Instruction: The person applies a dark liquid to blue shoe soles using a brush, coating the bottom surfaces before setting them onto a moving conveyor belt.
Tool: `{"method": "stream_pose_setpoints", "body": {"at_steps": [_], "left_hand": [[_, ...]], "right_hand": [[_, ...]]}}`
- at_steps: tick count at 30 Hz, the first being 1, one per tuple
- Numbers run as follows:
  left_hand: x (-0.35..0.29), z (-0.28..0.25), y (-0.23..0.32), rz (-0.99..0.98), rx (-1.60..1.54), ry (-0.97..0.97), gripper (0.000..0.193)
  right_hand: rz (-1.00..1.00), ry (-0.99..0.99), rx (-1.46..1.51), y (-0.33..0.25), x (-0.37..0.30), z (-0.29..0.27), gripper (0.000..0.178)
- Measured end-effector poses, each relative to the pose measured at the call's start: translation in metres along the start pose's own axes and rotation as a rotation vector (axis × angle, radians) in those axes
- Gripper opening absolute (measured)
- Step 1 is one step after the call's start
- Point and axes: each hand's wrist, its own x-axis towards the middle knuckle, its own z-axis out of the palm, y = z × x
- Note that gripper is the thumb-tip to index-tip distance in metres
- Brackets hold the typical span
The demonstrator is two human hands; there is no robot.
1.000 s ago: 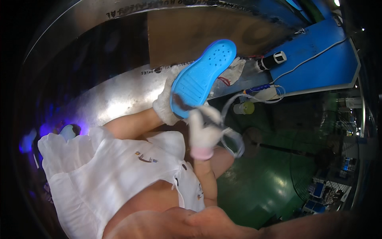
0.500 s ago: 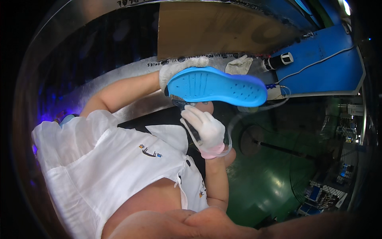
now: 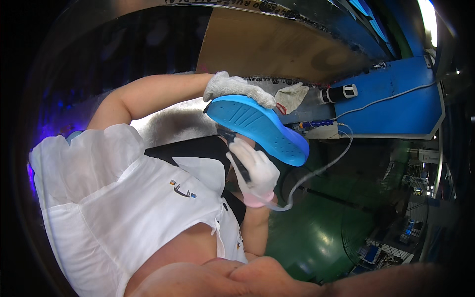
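Observation:
My left hand point(image 3: 237, 90), in a knitted white glove, is closed over the upper edge of a bright blue shoe sole point(image 3: 257, 121). The sole is held up at a slant, its right end lower, its grooved and dimpled face toward me. Below it, my right hand point(image 3: 256, 168), in a thin white glove with a pink cuff, grips a slim dark-handled brush point(image 3: 241, 166). The brush's dark tip point(image 3: 225, 132) is close under the sole's lower left edge; whether it touches I cannot tell. A clear tube point(image 3: 321, 171) loops from near my right wrist toward the bench.
On the metal bench behind lie a spare white glove point(image 3: 291, 98) and a black-and-white cylindrical container point(image 3: 340, 93). A blue panel point(image 3: 391, 104) with a pale cable stands to the right. Brown cardboard point(image 3: 277, 44) leans at the back. Green floor point(image 3: 316, 237) shows at lower right.
The sole has turned, its right end dropping down and left. My left hand's fingers now reach further over its upper edge. My right hand still holds the brush, slightly lower.

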Motion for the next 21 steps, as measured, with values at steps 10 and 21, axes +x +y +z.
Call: {"method": "stream_pose_setpoints", "body": {"at_steps": [10,21], "left_hand": [[0.028,-0.067,-0.018,0.96,1.0,-0.224,0.06],[0.012,-0.098,-0.017,0.796,0.875,-0.036,0.045]], "right_hand": [[-0.006,0.316,0.064,0.025,-0.001,-0.004,0.02],[-0.094,0.146,-0.133,0.008,-0.004,-0.017,0.024]]}}
